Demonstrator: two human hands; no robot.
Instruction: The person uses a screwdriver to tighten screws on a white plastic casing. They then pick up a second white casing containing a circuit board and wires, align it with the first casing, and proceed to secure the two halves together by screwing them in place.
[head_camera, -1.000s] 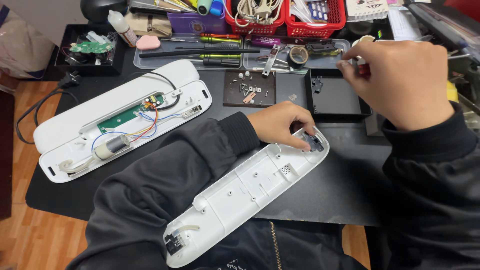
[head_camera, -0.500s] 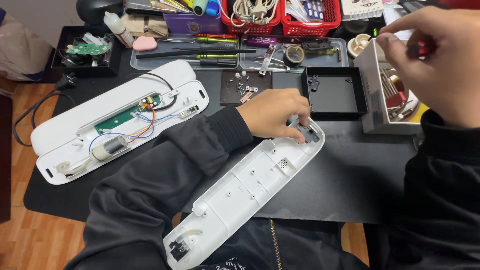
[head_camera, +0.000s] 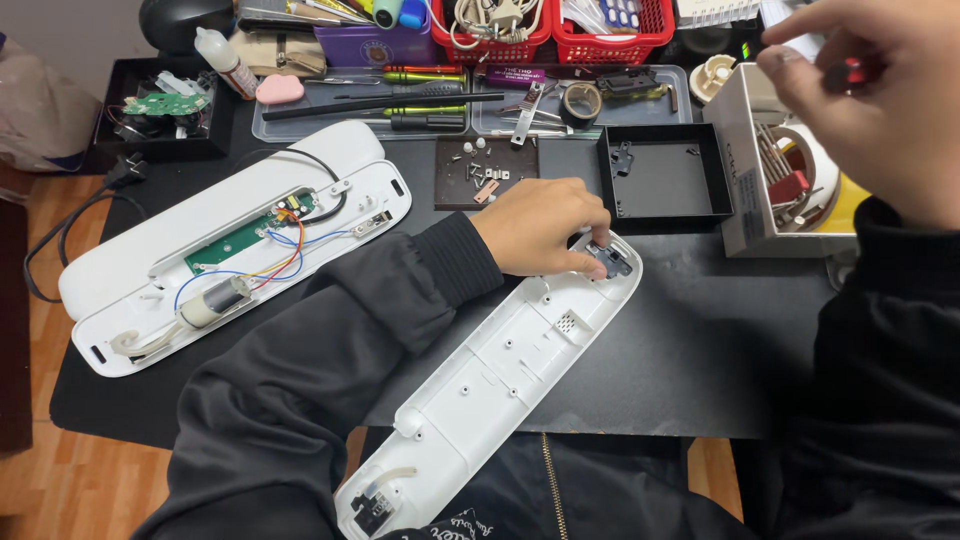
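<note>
Our left hand (head_camera: 540, 225) presses its fingertips (head_camera: 588, 262) on a small grey part (head_camera: 610, 260) seated in the far end of the long white plastic shell (head_camera: 500, 385), which lies diagonally across the black mat (head_camera: 700, 350), its near end over our lap. Our right hand (head_camera: 880, 90) pinches a small red-handled tool (head_camera: 850, 72) above the white box (head_camera: 745, 170) of metal bits (mostly springs and screws, we think). The black tray (head_camera: 665, 215) holds one small bracket. The second open housing (head_camera: 235, 245) shows wires and a green board.
</note>
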